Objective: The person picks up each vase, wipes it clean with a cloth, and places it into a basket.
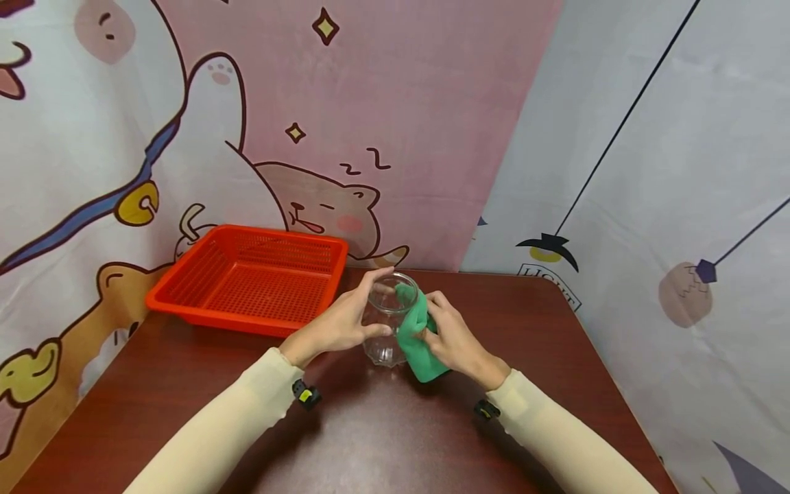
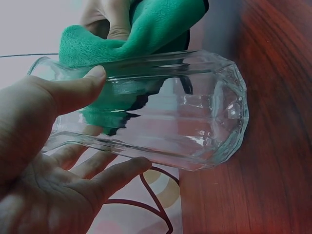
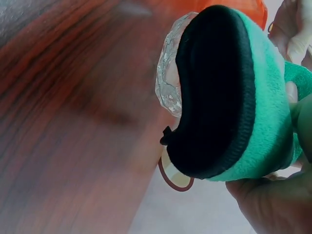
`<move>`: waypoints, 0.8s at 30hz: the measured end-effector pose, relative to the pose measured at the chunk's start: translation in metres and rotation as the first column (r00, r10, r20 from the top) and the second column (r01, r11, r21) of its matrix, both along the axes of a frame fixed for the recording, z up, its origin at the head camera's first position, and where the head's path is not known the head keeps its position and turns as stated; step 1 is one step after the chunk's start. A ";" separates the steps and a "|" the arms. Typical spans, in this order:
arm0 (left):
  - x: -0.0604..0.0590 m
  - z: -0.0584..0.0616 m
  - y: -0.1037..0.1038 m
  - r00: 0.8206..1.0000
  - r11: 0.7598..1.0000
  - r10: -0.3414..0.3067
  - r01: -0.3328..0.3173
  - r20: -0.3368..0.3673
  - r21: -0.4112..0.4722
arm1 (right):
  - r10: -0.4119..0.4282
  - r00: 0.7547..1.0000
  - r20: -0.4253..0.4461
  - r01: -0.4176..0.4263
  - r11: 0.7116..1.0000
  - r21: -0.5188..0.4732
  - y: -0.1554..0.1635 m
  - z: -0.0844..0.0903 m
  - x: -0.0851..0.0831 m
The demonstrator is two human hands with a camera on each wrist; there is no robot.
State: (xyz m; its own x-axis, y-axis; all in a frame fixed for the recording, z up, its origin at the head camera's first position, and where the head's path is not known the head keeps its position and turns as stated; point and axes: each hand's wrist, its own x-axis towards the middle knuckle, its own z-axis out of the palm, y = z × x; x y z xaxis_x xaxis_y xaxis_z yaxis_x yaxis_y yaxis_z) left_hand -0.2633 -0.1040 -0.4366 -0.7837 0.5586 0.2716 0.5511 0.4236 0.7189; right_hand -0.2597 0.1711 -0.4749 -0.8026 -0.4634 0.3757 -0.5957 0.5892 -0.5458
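Note:
A clear glass vase (image 1: 384,351) with a rounded rim and faceted sides is between the two hands. My left hand (image 1: 338,321) holds it from the left, thumb on the near side and fingers around the far side. In my right hand (image 1: 455,339) is a green cloth (image 1: 422,355) with a dark edge, gripped between thumb and fingers. The cloth lies against the right side of the vase (image 2: 195,112), and part of it shows inside the rim. From the right wrist view, the cloth (image 3: 268,97) hides most of the glass.
A red plastic basket (image 1: 259,319) with perforated sides stands at the back left of the dark brown table (image 1: 382,439). Behind the table hangs a printed cartoon curtain (image 1: 432,137), which also runs along both sides.

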 end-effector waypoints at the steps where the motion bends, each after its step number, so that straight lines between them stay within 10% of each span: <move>1: 0.000 0.000 0.000 1.000 1.000 -0.001 0.001 -0.003 -0.002 | -0.001 1.000 -0.004 0.001 1.000 0.004 0.000 0.000 0.000; 24: -0.002 -0.003 -0.002 1.000 1.000 -0.004 0.004 0.003 0.001 | 0.041 0.999 0.032 -0.044 0.993 0.112 0.005 -0.006 -0.005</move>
State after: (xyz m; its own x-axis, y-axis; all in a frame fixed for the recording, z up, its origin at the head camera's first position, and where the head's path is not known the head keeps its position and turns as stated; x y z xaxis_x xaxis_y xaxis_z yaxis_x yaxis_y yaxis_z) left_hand -0.2656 -0.1056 -0.4392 -0.7823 0.5614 0.2699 0.5505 0.4203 0.7213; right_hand -0.2648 0.1761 -0.4813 -0.7910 -0.5354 0.2960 -0.6064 0.6222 -0.4951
